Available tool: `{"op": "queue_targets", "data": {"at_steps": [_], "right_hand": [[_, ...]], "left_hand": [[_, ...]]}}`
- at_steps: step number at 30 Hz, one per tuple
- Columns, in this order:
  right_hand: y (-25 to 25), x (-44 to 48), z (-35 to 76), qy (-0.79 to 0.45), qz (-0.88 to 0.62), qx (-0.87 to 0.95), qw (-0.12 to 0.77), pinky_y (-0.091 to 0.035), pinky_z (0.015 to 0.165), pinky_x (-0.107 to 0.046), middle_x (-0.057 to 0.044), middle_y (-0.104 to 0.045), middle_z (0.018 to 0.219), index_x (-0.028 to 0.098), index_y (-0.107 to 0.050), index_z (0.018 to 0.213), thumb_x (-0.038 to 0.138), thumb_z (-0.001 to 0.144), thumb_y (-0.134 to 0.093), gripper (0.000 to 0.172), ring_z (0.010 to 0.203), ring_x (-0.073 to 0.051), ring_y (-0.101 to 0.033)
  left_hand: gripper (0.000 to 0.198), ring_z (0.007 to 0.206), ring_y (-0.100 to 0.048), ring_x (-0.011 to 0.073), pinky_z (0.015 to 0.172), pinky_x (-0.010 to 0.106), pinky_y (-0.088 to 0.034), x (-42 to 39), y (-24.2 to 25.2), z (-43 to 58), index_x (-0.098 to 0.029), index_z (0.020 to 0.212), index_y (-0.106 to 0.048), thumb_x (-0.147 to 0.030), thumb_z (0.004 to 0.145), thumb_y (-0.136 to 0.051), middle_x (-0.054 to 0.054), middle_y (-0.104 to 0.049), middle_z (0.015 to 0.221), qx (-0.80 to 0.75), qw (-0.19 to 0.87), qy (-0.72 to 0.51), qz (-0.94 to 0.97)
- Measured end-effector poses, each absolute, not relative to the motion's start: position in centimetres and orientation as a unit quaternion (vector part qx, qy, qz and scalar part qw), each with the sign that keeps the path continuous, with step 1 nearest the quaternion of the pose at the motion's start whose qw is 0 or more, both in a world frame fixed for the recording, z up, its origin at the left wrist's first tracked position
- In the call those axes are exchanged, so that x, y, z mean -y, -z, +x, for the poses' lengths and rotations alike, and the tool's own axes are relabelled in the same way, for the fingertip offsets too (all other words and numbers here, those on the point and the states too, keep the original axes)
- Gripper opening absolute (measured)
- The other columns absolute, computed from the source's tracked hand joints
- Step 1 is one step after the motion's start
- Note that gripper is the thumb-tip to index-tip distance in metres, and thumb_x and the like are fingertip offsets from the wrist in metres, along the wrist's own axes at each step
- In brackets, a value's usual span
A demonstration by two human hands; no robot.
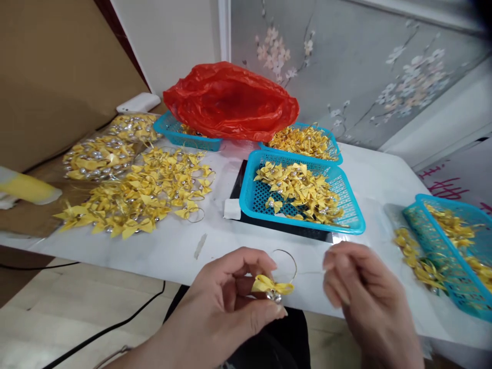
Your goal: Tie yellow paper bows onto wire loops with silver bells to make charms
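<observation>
Over the table's front edge, my left hand pinches a yellow ribbon bow between thumb and fingers. Silver beads or small bells hang under the bow, and a thin curved wire rises from it. To the right, my right hand is closed, thumb against bent fingers, slightly blurred. A faint pale strand runs toward its fingertips from the bow's side; what the fingers grip is too small to make out. Beyond both hands stands a blue basket with many similar yellow bows in it.
A pile of yellow bows lies at the left, beside bagged ones. A red plastic bag rests over baskets at the back. Another blue basket stands far right. A yellow roll lies at the left edge.
</observation>
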State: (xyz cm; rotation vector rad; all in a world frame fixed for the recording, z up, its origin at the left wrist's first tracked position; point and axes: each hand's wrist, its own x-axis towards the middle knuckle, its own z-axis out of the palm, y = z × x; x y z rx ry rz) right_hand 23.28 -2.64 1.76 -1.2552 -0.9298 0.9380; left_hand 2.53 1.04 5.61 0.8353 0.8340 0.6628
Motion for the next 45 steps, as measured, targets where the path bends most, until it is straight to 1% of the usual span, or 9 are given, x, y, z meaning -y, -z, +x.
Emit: {"op": "queue_targets", "data": {"at_steps": [3, 6, 10, 16, 21, 30, 35, 42, 45], "right_hand": [[-2.4, 3.2, 21.9, -0.609, -0.476, 0.385, 0.505, -0.035, 0.043, -0.021, 0.002, -0.049, 0.067, 0.021, -0.066, 0.097, 0.041, 0.097, -0.057, 0.023, 0.047, -0.006, -0.035], [-2.9, 3.1, 20.8, -0.673, -0.441, 0.361, 0.473, -0.025, 0.045, -0.021, 0.006, -0.038, 0.062, 0.019, -0.065, 0.095, 0.051, 0.095, -0.057, 0.033, 0.047, -0.005, -0.024], [-3.7, 2.9, 19.6, -0.647, -0.490, 0.366, 0.455, -0.019, 0.048, -0.022, 0.005, -0.041, 0.066, 0.019, -0.062, 0.084, 0.057, 0.084, -0.069, 0.038, 0.052, -0.007, -0.023], [-4.2, 3.0, 18.9, -0.602, -0.533, 0.376, 0.460, -0.019, 0.049, -0.024, 0.006, -0.031, 0.062, 0.020, -0.059, 0.076, 0.052, 0.089, -0.064, 0.035, 0.054, -0.010, -0.019], [-3.8, 3.1, 18.8, -0.570, -0.546, 0.411, 0.456, -0.015, 0.050, -0.027, 0.006, -0.028, 0.062, 0.019, -0.055, 0.074, 0.054, 0.091, -0.059, 0.039, 0.055, -0.010, -0.021], [-3.9, 3.4, 18.4, -0.520, -0.578, 0.416, 0.471, -0.016, 0.050, -0.028, 0.006, -0.030, 0.060, 0.020, -0.053, 0.071, 0.053, 0.091, -0.059, 0.039, 0.055, -0.011, -0.025], [-4.1, 3.3, 18.1, -0.585, -0.540, 0.360, 0.486, -0.015, 0.050, -0.026, 0.008, -0.026, 0.058, 0.019, -0.053, 0.069, 0.055, 0.089, -0.062, 0.042, 0.053, -0.009, -0.019], [-4.0, 3.2, 17.7, -0.611, -0.540, 0.300, 0.495, -0.013, 0.048, -0.024, 0.009, -0.026, 0.057, 0.017, -0.054, 0.071, 0.061, 0.082, -0.068, 0.047, 0.052, -0.007, -0.016], [-3.9, 3.3, 17.7, -0.579, -0.561, 0.328, 0.493, -0.014, 0.049, -0.025, 0.008, -0.029, 0.059, 0.017, -0.056, 0.072, 0.058, 0.086, -0.064, 0.044, 0.053, -0.008, -0.019]], "left_hand": [[0.025, 0.071, -0.065, 0.0103, 0.065, 0.018, -0.051, -1.1, -5.2, 2.5, -0.025, 0.098, -0.066, -0.014, 0.078, -0.077, -0.004, -0.072, 0.081, -0.382, 0.769, -0.307, 0.411], [0.024, 0.073, -0.065, 0.0102, 0.065, 0.017, -0.050, -1.1, -5.3, 2.7, -0.026, 0.097, -0.065, -0.013, 0.080, -0.076, -0.005, -0.072, 0.082, -0.374, 0.766, -0.311, 0.419], [0.020, 0.077, -0.064, 0.0108, 0.067, 0.017, -0.049, -1.1, -5.4, 2.6, -0.025, 0.095, -0.064, -0.016, 0.081, -0.075, -0.004, -0.072, 0.084, -0.392, 0.762, -0.300, 0.419], [0.016, 0.073, -0.061, 0.0118, 0.067, 0.019, -0.048, -1.8, -5.5, 2.2, -0.021, 0.092, -0.069, -0.035, 0.084, -0.072, -0.002, -0.069, 0.076, -0.409, 0.738, -0.299, 0.446], [0.012, 0.067, -0.059, 0.0094, 0.065, 0.018, -0.047, -2.6, -5.2, 2.6, -0.020, 0.080, -0.070, -0.029, 0.088, -0.070, -0.005, -0.063, 0.068, -0.421, 0.715, -0.319, 0.458], [0.016, 0.079, -0.061, 0.0143, 0.071, 0.022, -0.051, -1.9, -5.2, 2.5, -0.024, 0.095, -0.067, -0.034, 0.084, -0.073, -0.001, -0.066, 0.085, -0.392, 0.724, -0.301, 0.481], [0.007, 0.078, -0.065, 0.0145, 0.069, 0.020, -0.054, -1.6, -5.6, 2.7, -0.023, 0.087, -0.067, -0.022, 0.083, -0.071, -0.002, -0.067, 0.083, -0.419, 0.682, -0.296, 0.521], [0.040, 0.093, -0.072, 0.0174, 0.079, 0.021, -0.060, -1.1, -5.4, 2.3, -0.032, 0.108, -0.065, -0.012, 0.075, -0.073, -0.002, -0.071, 0.103, -0.431, 0.620, -0.328, 0.567], [0.057, 0.101, -0.070, 0.0171, 0.087, 0.021, -0.058, -0.9, -5.0, 2.0, -0.037, 0.113, -0.064, -0.006, 0.068, -0.077, -0.002, -0.066, 0.117, -0.437, 0.479, -0.382, 0.658]]}}
